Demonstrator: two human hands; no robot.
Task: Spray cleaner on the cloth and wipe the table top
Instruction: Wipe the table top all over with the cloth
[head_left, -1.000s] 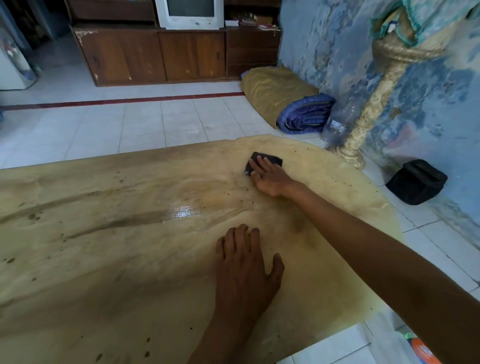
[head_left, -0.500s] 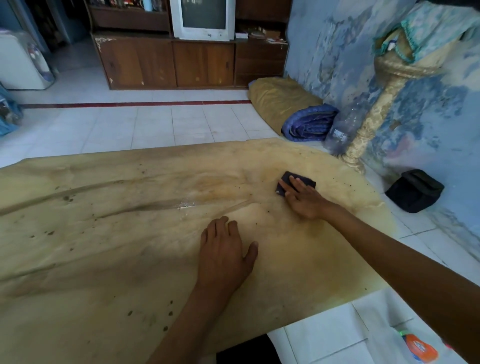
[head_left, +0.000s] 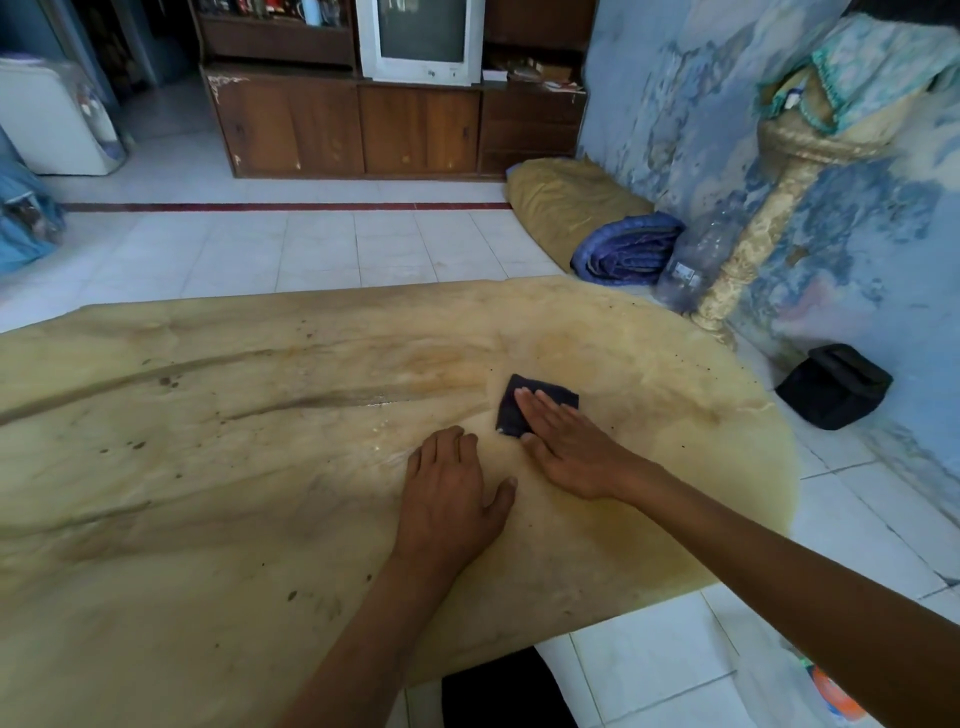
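Right hand (head_left: 569, 449) lay flat on dark cloth (head_left: 524, 402), fingers straight and together, pressing it to table top (head_left: 208, 467) right of centre. Left hand (head_left: 449, 499) rested palm-down just beside, fingers together, thumb splayed, holding nothing. Wet sheen visible left of cloth; surface stained, speckled.

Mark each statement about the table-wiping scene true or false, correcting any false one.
1. The right hand presses flat on the small dark folded cloth. True.
2. The left hand holds a spray bottle. False: it rests open and empty on the yellowish worn table top.
3. The cloth lies on the floor tiles. False: it lies on the table top.
4. A black box-shaped bag sits on the floor beside the blue wall. True.
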